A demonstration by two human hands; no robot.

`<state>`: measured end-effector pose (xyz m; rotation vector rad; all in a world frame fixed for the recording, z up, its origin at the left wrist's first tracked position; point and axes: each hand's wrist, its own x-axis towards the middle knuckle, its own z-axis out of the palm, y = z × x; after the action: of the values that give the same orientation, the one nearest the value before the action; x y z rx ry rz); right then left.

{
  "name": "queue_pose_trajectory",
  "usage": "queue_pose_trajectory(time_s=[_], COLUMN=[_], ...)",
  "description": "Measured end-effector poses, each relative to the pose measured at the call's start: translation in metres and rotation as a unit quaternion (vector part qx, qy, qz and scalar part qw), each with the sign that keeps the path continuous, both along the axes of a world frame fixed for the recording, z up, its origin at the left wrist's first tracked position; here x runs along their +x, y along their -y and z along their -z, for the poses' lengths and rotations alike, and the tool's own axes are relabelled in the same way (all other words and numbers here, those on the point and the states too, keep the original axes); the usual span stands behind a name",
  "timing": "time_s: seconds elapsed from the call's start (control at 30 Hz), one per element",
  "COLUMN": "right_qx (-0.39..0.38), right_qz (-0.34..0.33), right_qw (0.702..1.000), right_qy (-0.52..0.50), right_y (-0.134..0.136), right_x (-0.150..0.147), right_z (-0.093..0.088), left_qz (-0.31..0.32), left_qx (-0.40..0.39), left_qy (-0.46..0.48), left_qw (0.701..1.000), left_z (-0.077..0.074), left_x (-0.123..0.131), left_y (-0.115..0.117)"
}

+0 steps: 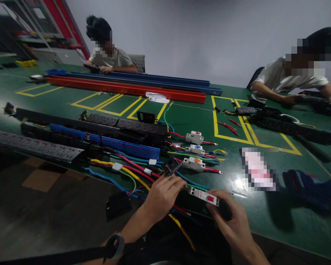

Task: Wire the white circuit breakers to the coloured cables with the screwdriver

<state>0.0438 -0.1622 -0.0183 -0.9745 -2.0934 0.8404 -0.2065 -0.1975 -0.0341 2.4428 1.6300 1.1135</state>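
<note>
A white circuit breaker with a red switch (203, 195) is held near the table's front edge, its right end between the thumb and fingers of my right hand (234, 217). My left hand (165, 193) is closed at the breaker's left end, fingers pinched round what looks like a wire end. Just above my left fingers is a small black part (171, 165). Three more breakers, with red (194, 137), blue (195, 149) and orange (194, 164) switches, lie behind my hands, wired to black and blue socket strips (131, 147).
Long orange (127, 88) and blue rails lie across the green table (193, 114). Two people sit at the far side. Blue gloves (311, 187) and a blurred pale item (257, 169) are at the right. Loose coloured cables hang over the front edge.
</note>
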Motion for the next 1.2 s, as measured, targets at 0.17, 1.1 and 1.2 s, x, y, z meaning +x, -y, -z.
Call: queue_pose_trajectory(time_s=[0.17, 1.1, 1.2], right_qx=[0.051, -0.254, -0.296], right_qz=[-0.021, 0.024, 0.03], right_qw=[0.998, 0.96, 0.944], right_qy=[0.004, -0.112, -0.142], right_y=[-0.001, 0.003, 0.001], right_x=[0.001, -0.011, -0.015], right_z=[0.003, -0.01, -0.012], left_qz=[-0.008, 0.0, -0.004], left_qx=[0.01, 0.042, 0.048], left_qy=[0.002, 0.03, 0.027], left_qw=[1.0, 0.999, 0.998], left_z=[-0.001, -0.004, -0.005], left_x=[0.001, 0.002, 0.003], left_y=[0.001, -0.001, -0.001])
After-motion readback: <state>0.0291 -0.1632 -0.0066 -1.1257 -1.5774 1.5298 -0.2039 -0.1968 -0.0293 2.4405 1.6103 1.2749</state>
